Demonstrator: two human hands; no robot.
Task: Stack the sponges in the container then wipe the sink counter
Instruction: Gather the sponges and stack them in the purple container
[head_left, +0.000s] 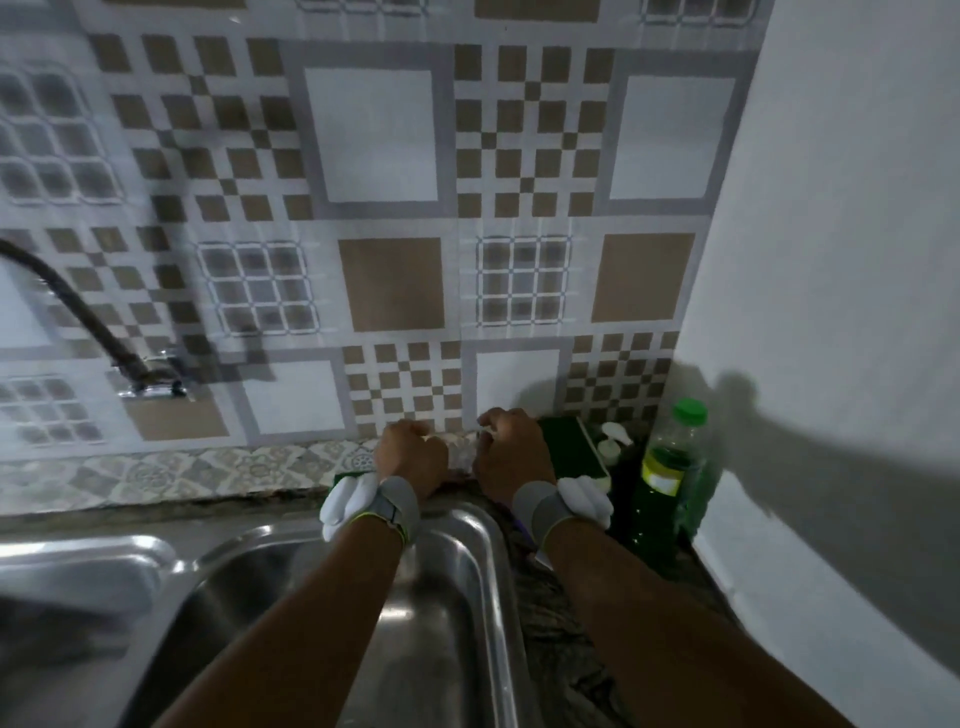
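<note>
Sponges: one green-topped sponge (571, 447) lies at 3 o'clock of right hand (511, 457), against the tiled wall. Left hand (410, 457) beside it; both curled at counter back edge, contents hidden. Container not identifiable; stacking likely underway.

Patterned tile backsplash (395, 208); plain white wall (857, 260) right.
</note>
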